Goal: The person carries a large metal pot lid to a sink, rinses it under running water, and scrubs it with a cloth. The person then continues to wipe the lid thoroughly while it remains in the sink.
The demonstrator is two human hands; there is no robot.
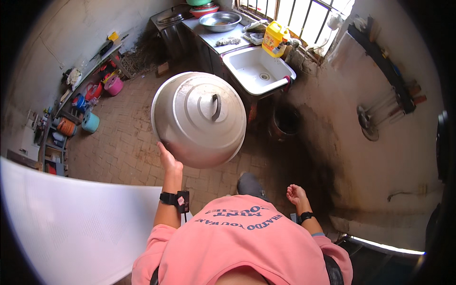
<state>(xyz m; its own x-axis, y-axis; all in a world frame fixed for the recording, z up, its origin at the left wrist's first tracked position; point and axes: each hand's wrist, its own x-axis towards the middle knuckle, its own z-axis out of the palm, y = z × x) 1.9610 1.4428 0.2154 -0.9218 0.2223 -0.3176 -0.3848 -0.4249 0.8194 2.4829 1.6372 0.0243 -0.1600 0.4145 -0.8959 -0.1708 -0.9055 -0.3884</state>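
Observation:
A large domed metal pot lid (199,119) with a dark handle on top is held out in front of me, above the brick floor. My left hand (169,158) grips its lower left rim, with the thumb showing and the other fingers hidden beneath. My right hand (296,194) hangs low at my right side, away from the lid; its fingers are loosely curled and nothing shows in them. Beyond the lid is a white sink (258,67), with a yellow plastic jug (274,39) at its back edge.
A metal basin (220,22) stands on the counter (203,30) left of the sink. A dark bucket (285,121) is below the sink. Ladles (364,117) hang on the right wall. Shelves with buckets (91,122) line the left wall; a white surface (78,217) lies at lower left.

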